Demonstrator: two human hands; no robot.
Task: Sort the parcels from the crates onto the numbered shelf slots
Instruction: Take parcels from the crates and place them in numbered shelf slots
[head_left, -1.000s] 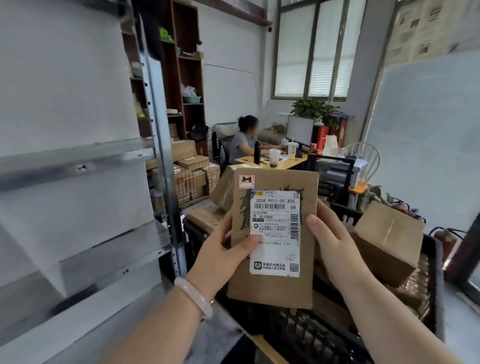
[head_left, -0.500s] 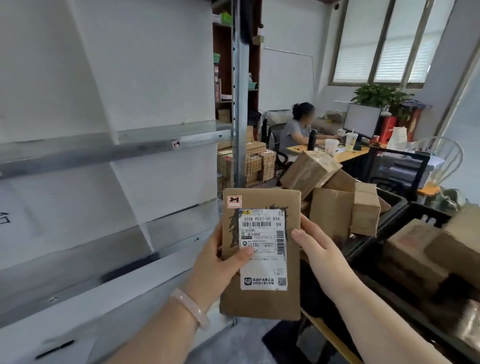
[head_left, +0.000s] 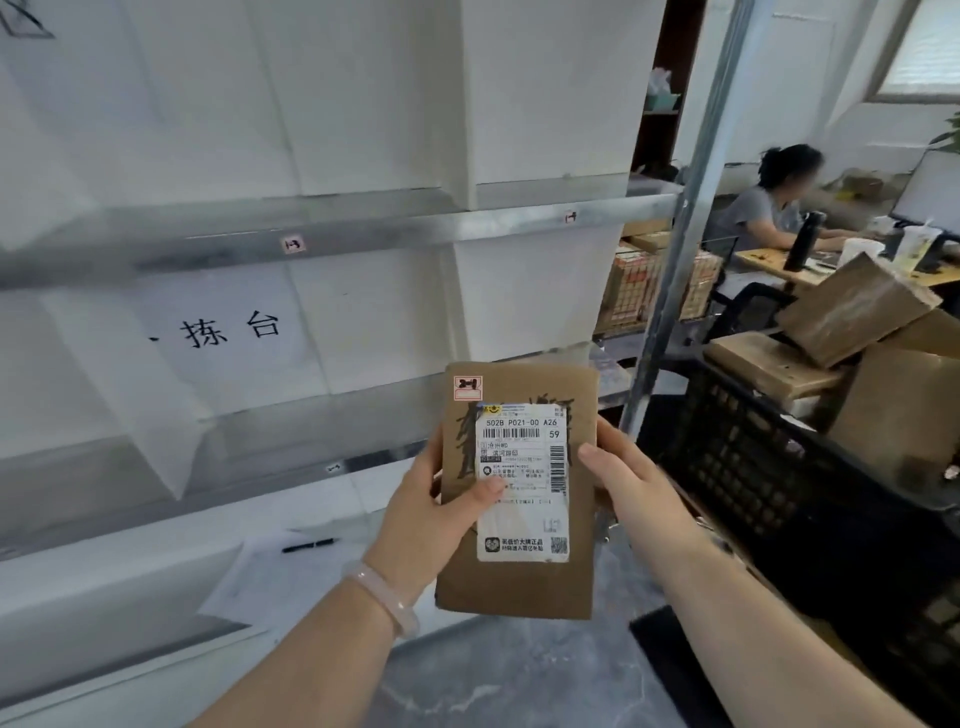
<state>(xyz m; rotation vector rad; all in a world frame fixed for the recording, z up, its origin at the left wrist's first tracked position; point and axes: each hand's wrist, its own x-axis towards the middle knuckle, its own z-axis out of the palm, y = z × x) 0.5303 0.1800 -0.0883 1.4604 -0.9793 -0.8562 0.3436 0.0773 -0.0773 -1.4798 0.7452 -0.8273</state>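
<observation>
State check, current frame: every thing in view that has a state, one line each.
parcel, lifted upright in front of the shelf, label facing the camera
left hand, grips the parcel's left edge, thumb on the label
right hand, holds the parcel's right edge
crate, open-topped, heaped with boxes
boxes, piled above the crate's rim, top one tilted
pen, lying flat on a low white surface

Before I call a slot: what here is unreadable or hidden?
Head view, slot tags on the shelf rails: too small and blurred to read.
Head view, red sticker on the parcel: mark too small to be sure of.
Head view, label: the thumb of the left hand covers part of its middle lines.
Head view, right hand: its fingers are hidden behind the parcel.
Head view, crate: cut off by the right edge.
</observation>
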